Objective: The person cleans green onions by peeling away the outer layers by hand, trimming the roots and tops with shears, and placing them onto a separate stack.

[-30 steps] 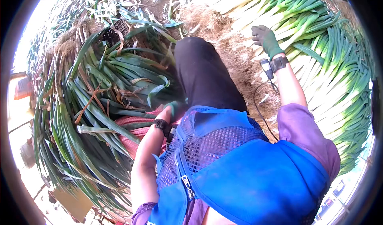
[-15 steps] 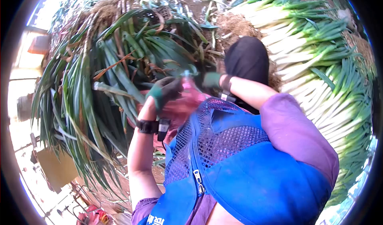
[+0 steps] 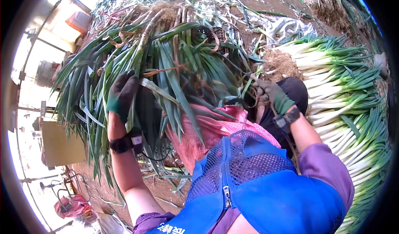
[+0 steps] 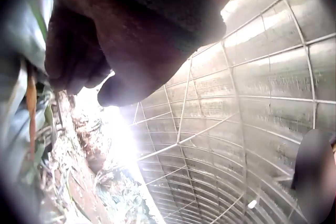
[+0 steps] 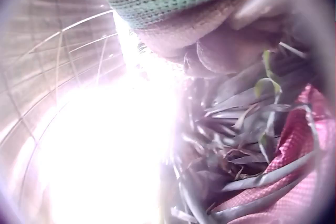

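My left hand (image 3: 123, 93), in a dark glove with a green cuff, reaches to the pile of untrimmed leeks (image 3: 95, 105), its fingertips right at a thick leek stalk (image 3: 143, 43). In the left wrist view the fingers (image 4: 73, 50) are loosely bent, with a gap before the thumb. My right hand (image 3: 270, 96), gloved alike, has its fingers curled round a thin tan stalk (image 3: 253, 79) beside my knee. The right wrist view shows its green cuff (image 5: 173, 1) above blurred leaves. Under the leaves, a pink checked cloth (image 3: 216, 124) covers my lap.
Peeled leeks (image 3: 332, 93) with white stems lie in a long row at the right, near a tangle of roots (image 3: 282, 64). A dark crate (image 3: 218, 35) shows behind the untrimmed pile. Leaf scraps (image 3: 208, 3) litter the soil; a tan board (image 3: 62, 144) stands at the left.
My right hand first came from the peeled leeks to my lap, then moved forward beside my knee. My left hand left the lap and reached to the untrimmed pile. The view swung left.
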Action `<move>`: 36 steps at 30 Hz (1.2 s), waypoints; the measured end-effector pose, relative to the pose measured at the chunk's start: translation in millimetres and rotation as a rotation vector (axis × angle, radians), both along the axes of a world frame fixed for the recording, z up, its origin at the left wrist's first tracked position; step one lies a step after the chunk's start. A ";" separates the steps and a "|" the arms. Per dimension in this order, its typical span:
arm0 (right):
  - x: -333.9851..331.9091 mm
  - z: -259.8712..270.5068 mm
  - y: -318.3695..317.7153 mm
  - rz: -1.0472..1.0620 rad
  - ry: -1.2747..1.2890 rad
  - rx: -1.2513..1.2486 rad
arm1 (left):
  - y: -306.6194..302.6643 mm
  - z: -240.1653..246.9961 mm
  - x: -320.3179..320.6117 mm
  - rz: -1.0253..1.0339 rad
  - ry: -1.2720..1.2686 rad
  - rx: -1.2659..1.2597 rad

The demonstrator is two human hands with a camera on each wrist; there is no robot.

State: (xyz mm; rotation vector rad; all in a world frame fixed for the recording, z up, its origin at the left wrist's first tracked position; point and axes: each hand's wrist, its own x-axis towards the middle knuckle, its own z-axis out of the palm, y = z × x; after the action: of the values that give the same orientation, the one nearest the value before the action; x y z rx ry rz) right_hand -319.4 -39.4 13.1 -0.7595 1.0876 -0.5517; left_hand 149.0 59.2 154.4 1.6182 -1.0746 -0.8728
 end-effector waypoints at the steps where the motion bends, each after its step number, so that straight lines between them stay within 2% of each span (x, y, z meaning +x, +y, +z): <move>1: 1.1 31.4 8.9 0.054 0.033 -0.087 | -12.0 -6.2 9.4 0.014 -0.107 -0.051; 2: 4.5 51.9 18.5 0.108 0.066 -0.174 | -25.0 -21.4 28.5 0.006 -0.128 -0.060; 5: 14.9 57.1 38.4 0.172 0.105 -0.103 | -69.2 -76.2 77.8 0.077 -0.723 0.185; 7: 20.8 52.3 52.1 0.273 0.153 -0.091 | -79.3 -74.3 62.2 0.120 -1.049 0.384; 8: 22.8 46.1 58.1 0.330 0.190 -0.082 | -78.1 -59.0 39.5 0.159 -1.123 0.456; 10: 26.0 19.2 69.7 0.519 0.258 -0.172 | -87.0 -69.5 47.0 0.171 -1.099 0.397; 11: 22.4 -1.5 70.9 0.716 0.353 -0.330 | -90.2 -70.7 52.9 0.143 -1.040 0.404; 14: 27.1 -23.8 75.2 0.957 0.620 -0.679 | -89.3 -65.8 72.1 0.047 -0.842 0.419; 15: 37.2 -14.7 69.9 0.921 0.712 -0.595 | -85.0 -62.4 77.4 0.008 -0.760 0.416; 16: 43.9 -22.4 65.2 0.808 0.778 -0.765 | -81.3 -60.0 81.0 -0.030 -0.679 0.410; 18: 60.6 -52.3 57.7 0.562 0.886 -1.089 | -55.1 -20.8 37.8 -0.030 -0.470 0.453; 20: 88.0 -59.8 43.1 0.622 0.945 -1.019 | -33.7 0.6 10.5 -0.172 -0.275 0.418; 22: 119.9 -66.6 31.8 0.678 0.986 -0.900 | -12.9 28.6 -38.7 -0.190 -0.067 0.407; 23: 136.8 -72.1 28.2 0.700 0.999 -0.818 | -9.8 25.6 -47.1 -0.227 -0.042 0.378; 24: 149.9 -83.4 26.9 0.718 1.010 -0.737 | -10.7 23.3 -54.0 -0.196 -0.014 0.454; 26: 160.1 -95.0 24.3 0.641 1.025 -0.695 | -16.9 9.5 -71.0 -0.149 0.162 0.455; 28: 152.4 -84.8 11.7 0.621 0.999 -0.668 | -28.2 -42.1 -67.7 -0.150 0.290 0.445; 29: 142.7 -87.5 3.6 0.512 0.911 -0.712 | -33.1 -60.4 -75.7 -0.124 0.303 0.505; 32: 112.1 -104.2 -35.4 0.610 0.710 -0.704 | -38.9 -102.5 -107.4 -0.152 0.136 0.652; 33: 100.2 -64.2 -26.9 0.570 0.479 -0.366 | -41.7 -125.2 -112.9 -0.221 0.030 0.626; 34: 92.8 -59.4 -22.0 0.617 0.576 -0.466 | -43.1 -140.7 -120.1 -0.291 -0.076 0.599; 36: 82.1 -50.8 -17.2 0.715 0.772 -0.674 | -46.4 -136.5 -140.3 -0.340 -0.139 0.640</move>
State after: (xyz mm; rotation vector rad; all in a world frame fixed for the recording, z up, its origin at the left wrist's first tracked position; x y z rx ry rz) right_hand -237.3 -56.6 -37.8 -1.9625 1.2110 0.0398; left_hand 8.7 12.7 17.9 2.0705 -1.2693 -1.4555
